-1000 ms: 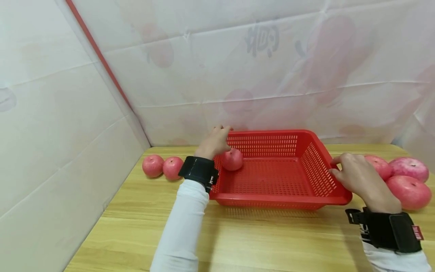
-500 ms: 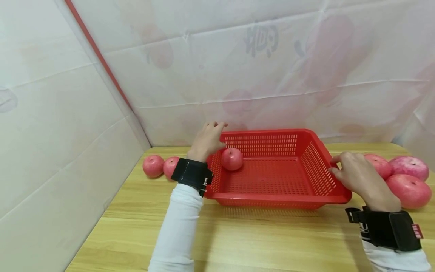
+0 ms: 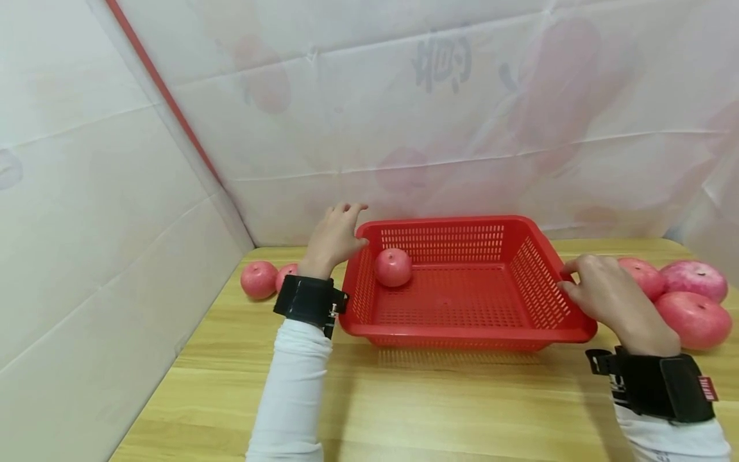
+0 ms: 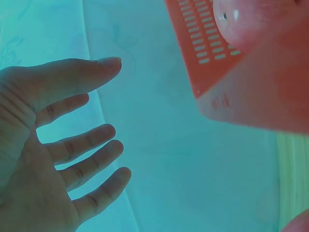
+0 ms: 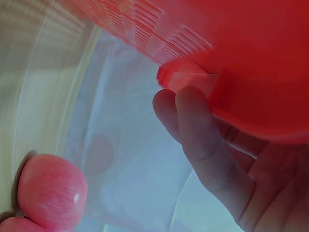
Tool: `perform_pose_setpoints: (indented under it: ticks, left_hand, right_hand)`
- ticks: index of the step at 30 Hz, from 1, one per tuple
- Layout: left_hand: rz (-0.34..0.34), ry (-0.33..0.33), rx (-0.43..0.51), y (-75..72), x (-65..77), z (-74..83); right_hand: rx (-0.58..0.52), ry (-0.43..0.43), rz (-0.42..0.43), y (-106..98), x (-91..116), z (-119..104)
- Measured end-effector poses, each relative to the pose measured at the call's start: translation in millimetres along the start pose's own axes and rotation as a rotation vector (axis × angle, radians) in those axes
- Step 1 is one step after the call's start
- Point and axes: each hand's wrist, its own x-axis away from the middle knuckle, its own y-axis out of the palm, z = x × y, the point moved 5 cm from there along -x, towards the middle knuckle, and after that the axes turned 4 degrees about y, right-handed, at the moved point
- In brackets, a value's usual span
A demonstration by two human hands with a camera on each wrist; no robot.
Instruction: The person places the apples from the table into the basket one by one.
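Observation:
A red plastic basket [image 3: 450, 332] stands on the wooden table, one pink-red apple [image 3: 394, 267] at the left inside it. My left hand [image 3: 333, 239] hovers by the basket's left rim with fingers spread and nothing held. In the left wrist view, a gap shows between the left hand [image 4: 53, 140] and the basket [image 4: 193, 58]. At the basket's right rim my right hand [image 3: 606, 298] holds on with bent fingers. The right wrist view has the right hand's fingers [image 5: 198, 125] against the rim of the basket [image 5: 260, 96].
On the left of the table [image 3: 231, 385] lie two apples, one [image 3: 258, 280] in full view, the other [image 3: 285, 276] partly behind the left wrist. Three larger apples [image 3: 695, 319] cluster beyond the right hand. A pale sheet wall [image 3: 369, 115] rises behind the table.
My left hand has moved left, away from the apple in the basket and past the left rim. The right hand has stayed at the right rim, and the basket has hardly shifted.

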Motion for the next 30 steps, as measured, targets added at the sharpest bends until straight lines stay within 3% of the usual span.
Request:
perform_pose_setpoints:
  ticks: [30]
  left_hand:
    - [0.067, -0.103, 0.059, -4.0, 20.1, -37.2]
  right_hand:
    - [0.003, -0.003, 0.006, 0, 0, 1]
